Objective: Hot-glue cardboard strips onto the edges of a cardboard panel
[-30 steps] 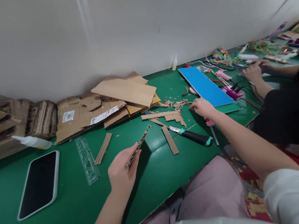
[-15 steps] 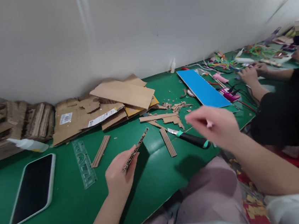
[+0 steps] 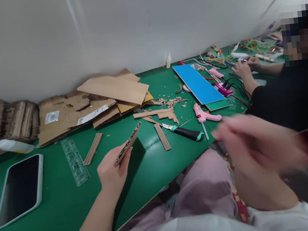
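Observation:
My left hand (image 3: 110,166) is closed around a piece of corrugated cardboard (image 3: 128,144), held above the table with its fluted edge turned up toward me. Past the table's front edge, to the right, my right hand (image 3: 258,145) hangs in the air. Motion smears its fingers, so whether they hold anything does not show. Nearest to it on the table lies a pink glue gun (image 3: 204,115) with a clear glue stick. A black and green utility knife (image 3: 187,132) lies left of the gun, blade exposed, beside a ribbed cardboard strip (image 3: 162,137).
Another strip (image 3: 93,148), a clear stencil ruler (image 3: 75,162) and a phone (image 3: 21,190) lie on the left. Cardboard sheets (image 3: 112,88) are piled by the wall, scraps (image 3: 170,115) before them. A blue board (image 3: 198,83) lies near a co-worker's hands (image 3: 244,70).
My right hand has moved right and down, toward my body, uncovering the pink glue gun. The left hand still grips the cardboard. The whole view has shifted somewhat.

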The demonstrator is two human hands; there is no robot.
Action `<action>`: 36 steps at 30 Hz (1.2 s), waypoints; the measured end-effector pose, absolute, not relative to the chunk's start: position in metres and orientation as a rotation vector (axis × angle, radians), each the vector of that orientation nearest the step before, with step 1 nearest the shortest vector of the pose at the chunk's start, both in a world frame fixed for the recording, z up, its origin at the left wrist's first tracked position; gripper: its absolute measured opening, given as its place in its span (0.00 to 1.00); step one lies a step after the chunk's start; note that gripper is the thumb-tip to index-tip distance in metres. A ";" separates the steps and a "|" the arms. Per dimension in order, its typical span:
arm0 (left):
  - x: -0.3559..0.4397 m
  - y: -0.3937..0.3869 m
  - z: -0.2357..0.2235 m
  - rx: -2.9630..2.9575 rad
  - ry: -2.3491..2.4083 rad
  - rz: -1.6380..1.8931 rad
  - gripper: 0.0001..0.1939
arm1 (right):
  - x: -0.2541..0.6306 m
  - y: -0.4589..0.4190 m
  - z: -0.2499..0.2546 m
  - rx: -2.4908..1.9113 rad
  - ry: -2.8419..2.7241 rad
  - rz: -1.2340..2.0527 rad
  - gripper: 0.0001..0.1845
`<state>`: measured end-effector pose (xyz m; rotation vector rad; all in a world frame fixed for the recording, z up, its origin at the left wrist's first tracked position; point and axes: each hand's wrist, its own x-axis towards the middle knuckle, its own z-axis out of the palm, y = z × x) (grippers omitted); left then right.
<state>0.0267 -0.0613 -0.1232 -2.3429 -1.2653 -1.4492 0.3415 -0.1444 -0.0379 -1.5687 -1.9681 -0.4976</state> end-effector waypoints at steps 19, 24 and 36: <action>0.022 -0.059 -0.127 -2.393 -1.308 -1.439 0.08 | 0.445 -0.079 -0.111 -2.160 -1.631 0.359 0.17; 0.023 -0.059 -0.127 -2.433 -1.298 -1.416 0.09 | 0.427 -0.104 -0.084 -1.657 -1.364 0.817 0.22; 0.024 -0.059 -0.125 -2.390 -1.278 -1.469 0.08 | 0.393 -0.109 -0.076 -1.314 -1.111 1.167 0.28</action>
